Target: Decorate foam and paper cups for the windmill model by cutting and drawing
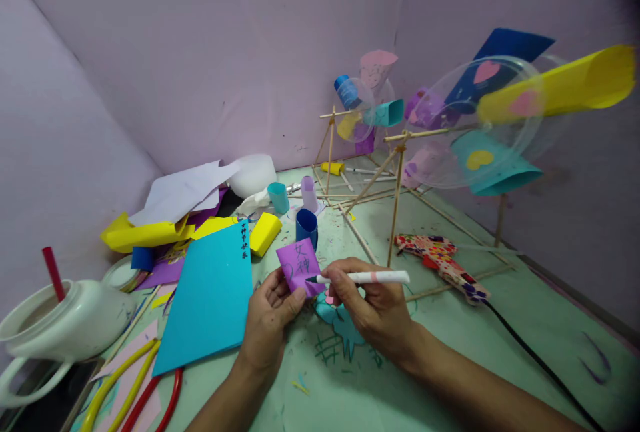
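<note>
My left hand (273, 312) grips a small folded piece of purple paper (301, 264) by its lower left edge. Dark handwritten characters stand on the paper's face. In my right hand (373, 302) is a white marker pen (377, 277) with a pink band, held like a writing tool. Its dark tip meets or nearly meets the lower part of the purple paper. Beneath the hands a blue painted cut-out shape (345, 325) lies on the table. Just behind the paper stands a dark blue paper cup (307, 227). Left of my left hand lies a turquoise card (207, 299) with black characters.
Stick frames carry clear discs with coloured paper cups (505, 159) at right. A flower-patterned glue gun (443, 262) trails a black cord. A white teapot (80, 319), scissors with yellow handles (117, 379) and stacked papers (185, 192) are at left.
</note>
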Action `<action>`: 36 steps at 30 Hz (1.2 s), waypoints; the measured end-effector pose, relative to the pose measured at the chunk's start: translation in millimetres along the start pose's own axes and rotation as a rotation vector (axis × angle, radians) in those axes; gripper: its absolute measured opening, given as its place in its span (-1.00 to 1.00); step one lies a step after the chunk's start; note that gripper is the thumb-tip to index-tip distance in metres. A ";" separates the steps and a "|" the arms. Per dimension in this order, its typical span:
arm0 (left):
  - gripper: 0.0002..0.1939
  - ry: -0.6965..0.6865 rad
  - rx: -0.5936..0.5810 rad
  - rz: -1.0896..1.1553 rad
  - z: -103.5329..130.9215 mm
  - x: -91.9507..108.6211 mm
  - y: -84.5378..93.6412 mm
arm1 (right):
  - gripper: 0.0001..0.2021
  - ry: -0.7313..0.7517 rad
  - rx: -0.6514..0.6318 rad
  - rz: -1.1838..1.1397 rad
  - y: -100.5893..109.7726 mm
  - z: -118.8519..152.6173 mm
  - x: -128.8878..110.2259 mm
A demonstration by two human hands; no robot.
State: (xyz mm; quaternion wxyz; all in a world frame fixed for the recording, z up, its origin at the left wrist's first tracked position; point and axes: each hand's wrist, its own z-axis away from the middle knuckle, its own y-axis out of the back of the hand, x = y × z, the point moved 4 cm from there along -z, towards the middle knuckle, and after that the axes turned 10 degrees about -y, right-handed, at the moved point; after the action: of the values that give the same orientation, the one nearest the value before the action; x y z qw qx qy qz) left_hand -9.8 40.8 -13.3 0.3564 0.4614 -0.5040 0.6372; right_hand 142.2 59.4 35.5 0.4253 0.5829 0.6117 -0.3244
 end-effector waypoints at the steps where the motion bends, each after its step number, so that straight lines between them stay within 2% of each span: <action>1: -0.31 -0.001 -0.001 -0.005 -0.1 0.0 0.2 | -0.84 -0.002 0.001 -0.001 -0.2 0.0 -0.3; 10: -0.30 -0.017 -0.022 -0.032 1.0 0.3 0.2 | -0.85 -0.002 -0.004 -0.005 -1.3 -1.0 -2.8; 18: -0.28 -0.022 -0.015 -0.022 0.5 0.7 1.9 | -0.83 0.008 0.076 0.114 6.7 -2.1 -1.0; 27: -0.30 -0.030 -0.012 -0.025 0.9 2.9 0.8 | -0.88 0.117 -0.028 0.091 1.5 -0.9 -7.8; 36: -0.30 -0.020 0.000 -0.012 0.8 2.3 1.1 | -0.84 -0.004 0.045 0.085 5.1 -2.3 -1.1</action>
State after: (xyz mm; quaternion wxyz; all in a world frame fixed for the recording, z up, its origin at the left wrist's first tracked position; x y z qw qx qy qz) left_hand -11.4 39.7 -11.4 0.3551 0.4707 -0.5047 0.6305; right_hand 146.9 61.5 38.0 0.4269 0.6170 0.5780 -0.3210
